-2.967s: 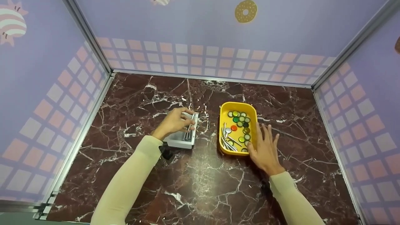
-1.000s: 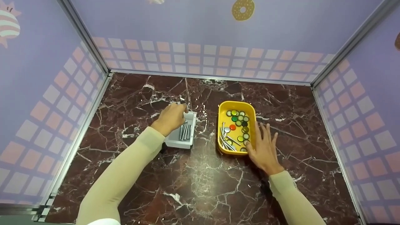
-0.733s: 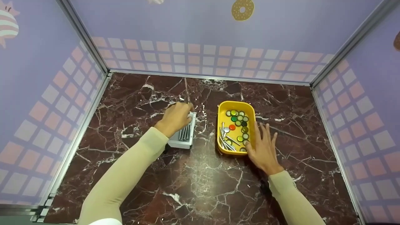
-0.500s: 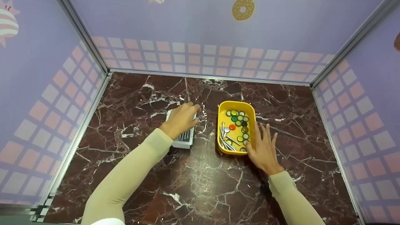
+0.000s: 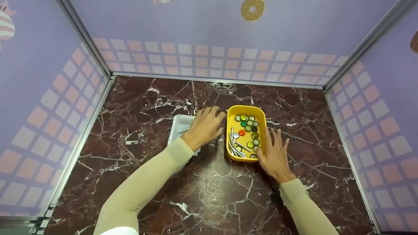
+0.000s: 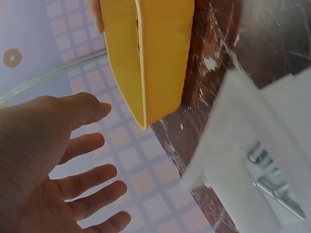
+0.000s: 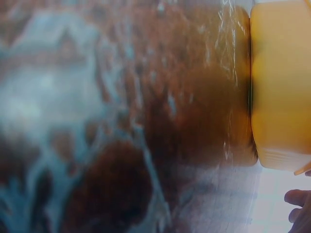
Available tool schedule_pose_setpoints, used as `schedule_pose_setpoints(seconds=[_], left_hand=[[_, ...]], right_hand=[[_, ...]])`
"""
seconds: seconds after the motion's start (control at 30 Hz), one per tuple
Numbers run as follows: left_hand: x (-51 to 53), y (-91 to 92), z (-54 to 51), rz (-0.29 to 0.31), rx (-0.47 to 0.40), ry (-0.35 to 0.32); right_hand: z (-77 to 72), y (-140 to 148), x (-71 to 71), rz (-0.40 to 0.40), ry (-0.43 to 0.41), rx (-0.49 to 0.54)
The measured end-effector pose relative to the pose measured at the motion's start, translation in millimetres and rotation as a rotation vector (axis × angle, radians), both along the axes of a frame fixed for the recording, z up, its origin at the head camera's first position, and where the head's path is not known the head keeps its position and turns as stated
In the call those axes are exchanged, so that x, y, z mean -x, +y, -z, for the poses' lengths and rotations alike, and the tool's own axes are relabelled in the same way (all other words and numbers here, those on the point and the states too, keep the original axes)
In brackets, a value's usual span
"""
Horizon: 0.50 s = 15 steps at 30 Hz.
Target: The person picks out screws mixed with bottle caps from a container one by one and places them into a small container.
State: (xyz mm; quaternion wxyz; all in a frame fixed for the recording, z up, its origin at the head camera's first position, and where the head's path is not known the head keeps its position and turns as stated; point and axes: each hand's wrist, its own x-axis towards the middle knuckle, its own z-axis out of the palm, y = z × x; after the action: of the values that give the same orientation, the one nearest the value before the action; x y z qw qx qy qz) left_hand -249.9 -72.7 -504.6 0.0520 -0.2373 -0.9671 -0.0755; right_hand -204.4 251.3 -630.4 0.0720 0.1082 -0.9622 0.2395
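My left hand [image 5: 206,125] is over the right side of the white tray, its fingers spread and holding nothing; the left wrist view shows the hand [image 6: 73,170] with bare, relaxed fingers. Screws [image 6: 274,187] lie in the white tray [image 6: 233,136], mostly hidden by the hand in the head view. A yellow bin [image 5: 246,109] holds bottle caps [image 5: 242,133] and several screws [image 5: 232,140] at its left side. My right hand [image 5: 276,155] rests with straight fingers along the bin's right wall, the thumb at its near right corner.
The white tray [image 5: 175,125] stands left of the yellow bin on a dark marbled table [image 5: 209,195]. Purple panels [image 5: 183,19] with pink and white squares stand at the back and both sides, joined by metal rails [image 5: 209,79].
My left hand has moved right from above the white tray toward the yellow bin, its fingers now spread. Earlier it held a screw. The right hand has stayed at the bin.
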Motion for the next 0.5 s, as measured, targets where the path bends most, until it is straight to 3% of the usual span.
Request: schedule_pose_setpoints(seconds=[0.5], left_hand=[[2.5,49.6,7.5,0.121,0.155,-0.019]], right_hand=[[2.6,1,0.8,0.003,0.006,-0.015]])
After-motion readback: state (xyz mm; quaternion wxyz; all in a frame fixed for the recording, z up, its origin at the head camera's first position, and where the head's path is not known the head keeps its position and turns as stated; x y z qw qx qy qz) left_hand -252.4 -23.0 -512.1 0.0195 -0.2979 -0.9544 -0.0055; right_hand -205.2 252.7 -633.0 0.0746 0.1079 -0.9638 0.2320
